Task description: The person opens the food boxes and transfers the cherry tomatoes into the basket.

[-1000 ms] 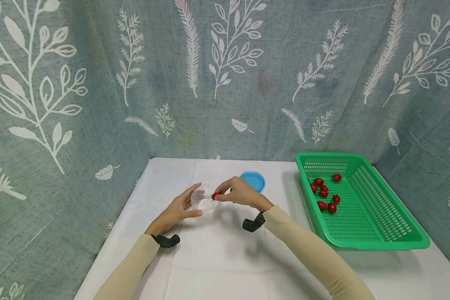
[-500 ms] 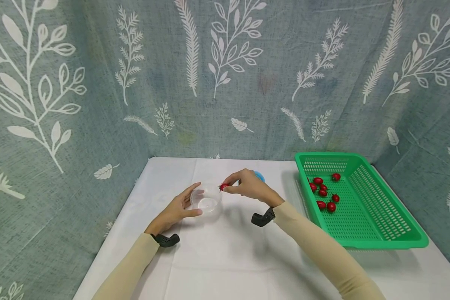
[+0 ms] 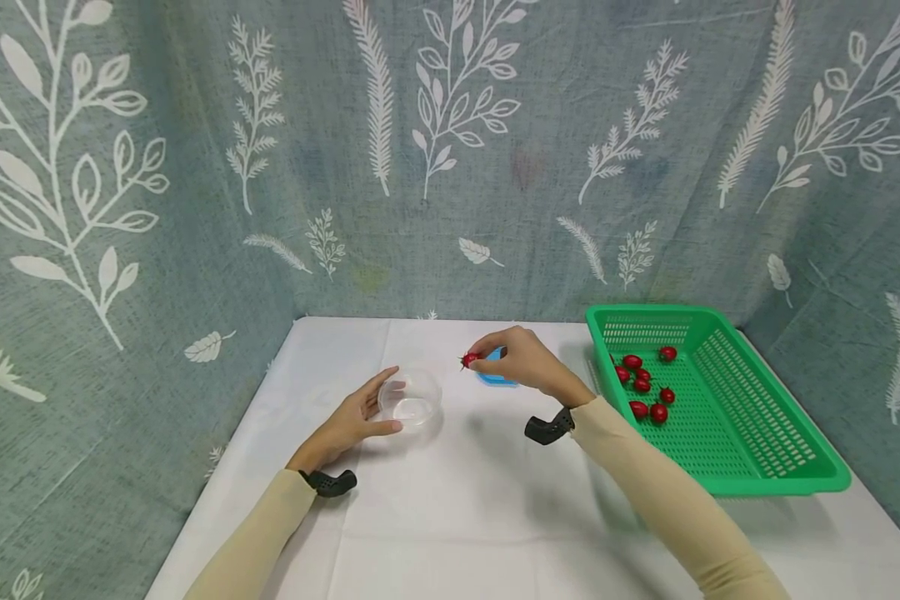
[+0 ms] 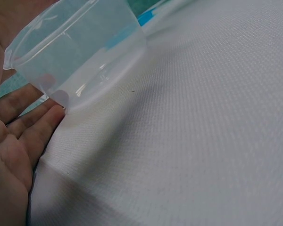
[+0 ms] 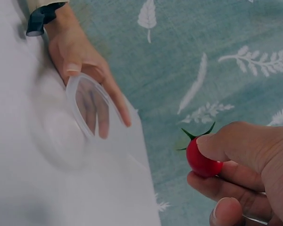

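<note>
My left hand [image 3: 351, 423] holds a clear round plastic tub [image 3: 412, 407] on the white table, thumb on the near side and fingers round the far side. In the left wrist view, fingertips [image 4: 54, 115] touch the low wall of the tub [image 4: 89, 52]. Between thumb and fingers, my right hand [image 3: 527, 358] pinches a cherry tomato [image 5: 203, 159] with green sepals. It is above the table, to the right of the tub and apart from it. Partly behind the right hand lies a blue lid [image 3: 498, 382].
A green slatted basket [image 3: 750, 487] stands at the right of the table, with several red cherry tomatoes [image 3: 658, 413] towards its left side. A grey-green curtain [image 3: 450, 250] with white leaf prints closes off the back and sides.
My right hand has drawn away from over the tub, rightwards and a little back, still pinching the tomato. The left hand has stayed at the tub.
</note>
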Demonstrator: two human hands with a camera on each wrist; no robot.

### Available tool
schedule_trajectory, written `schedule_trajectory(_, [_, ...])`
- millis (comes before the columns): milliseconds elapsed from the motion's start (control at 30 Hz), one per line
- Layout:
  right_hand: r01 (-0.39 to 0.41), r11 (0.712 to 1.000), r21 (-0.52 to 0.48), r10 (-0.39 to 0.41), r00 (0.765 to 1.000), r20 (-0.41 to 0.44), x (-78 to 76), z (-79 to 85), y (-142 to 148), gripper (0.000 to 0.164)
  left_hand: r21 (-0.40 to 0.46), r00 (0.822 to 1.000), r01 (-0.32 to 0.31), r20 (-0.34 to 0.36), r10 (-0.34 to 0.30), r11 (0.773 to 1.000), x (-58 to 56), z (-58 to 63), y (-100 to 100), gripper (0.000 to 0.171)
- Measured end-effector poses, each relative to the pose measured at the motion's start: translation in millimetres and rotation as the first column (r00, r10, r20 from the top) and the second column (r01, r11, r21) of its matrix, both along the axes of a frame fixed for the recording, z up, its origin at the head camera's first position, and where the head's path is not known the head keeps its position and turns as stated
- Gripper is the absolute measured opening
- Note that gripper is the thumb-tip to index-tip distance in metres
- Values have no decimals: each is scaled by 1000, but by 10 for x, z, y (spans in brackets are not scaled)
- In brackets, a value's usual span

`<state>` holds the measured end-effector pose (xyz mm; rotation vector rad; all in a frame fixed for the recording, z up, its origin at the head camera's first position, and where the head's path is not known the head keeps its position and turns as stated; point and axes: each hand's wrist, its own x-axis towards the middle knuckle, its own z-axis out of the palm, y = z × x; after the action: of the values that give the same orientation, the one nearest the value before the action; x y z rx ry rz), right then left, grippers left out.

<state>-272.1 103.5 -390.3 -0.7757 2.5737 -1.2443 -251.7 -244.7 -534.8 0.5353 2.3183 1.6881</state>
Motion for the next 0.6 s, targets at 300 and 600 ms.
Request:
schedule_trajectory(300, [69,997,-22,-69,998,15,-2,28,256,18,5,1000,2,1,-2,1000,13,18,1,98])
schedule_trajectory(600, [101,995,-1,-101,995,2,28,118,560,23,5,1000,-2,8,2,1000,11,28,7,99])
